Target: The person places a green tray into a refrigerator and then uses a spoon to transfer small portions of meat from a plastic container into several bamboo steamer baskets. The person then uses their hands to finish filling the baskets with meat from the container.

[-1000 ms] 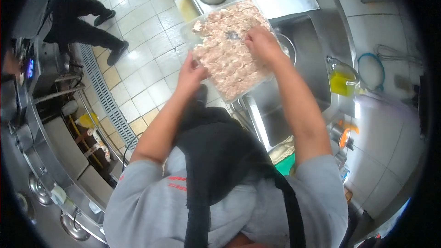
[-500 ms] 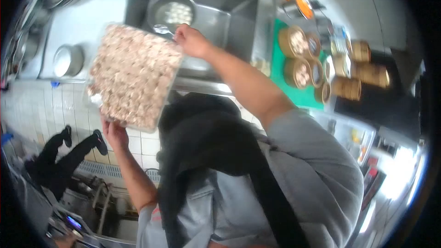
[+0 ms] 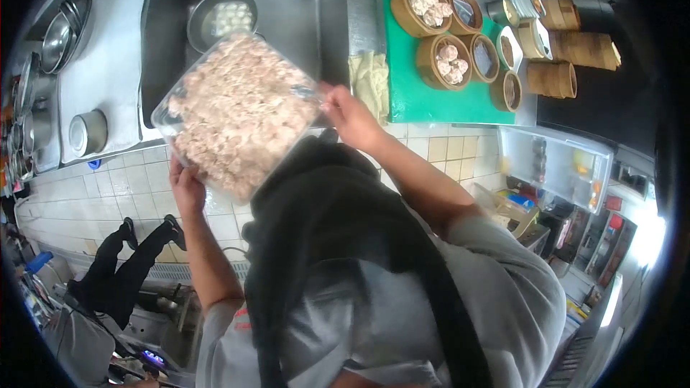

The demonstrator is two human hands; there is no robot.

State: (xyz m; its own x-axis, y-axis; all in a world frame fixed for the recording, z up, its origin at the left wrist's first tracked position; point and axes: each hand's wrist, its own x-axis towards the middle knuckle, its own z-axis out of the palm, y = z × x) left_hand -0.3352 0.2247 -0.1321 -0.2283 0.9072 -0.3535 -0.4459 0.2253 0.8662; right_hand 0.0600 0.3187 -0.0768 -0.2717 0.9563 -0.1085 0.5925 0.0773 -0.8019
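A person holds a container [image 3: 241, 111] above the near edge of a sink [image 3: 302, 21], with the left hand [image 3: 188, 187] under its near corner and the right hand [image 3: 350, 116] at its right edge. A bowl [image 3: 221, 18] sits in the sink behind the container, and a pot [image 3: 88, 131] and stacked bowls [image 3: 61, 29] stand on the counter [image 3: 108, 65] to the left. To the right, a cloth [image 3: 370, 75] lies beside a mat [image 3: 445, 104] bearing open steamer baskets [image 3: 445, 61], with stacked baskets [image 3: 586, 47] further right.

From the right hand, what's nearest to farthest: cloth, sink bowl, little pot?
1. Cloth, right beside the right hand.
2. Bowl, in the sink, beyond the tray.
3. Little pot, on the far-left counter.
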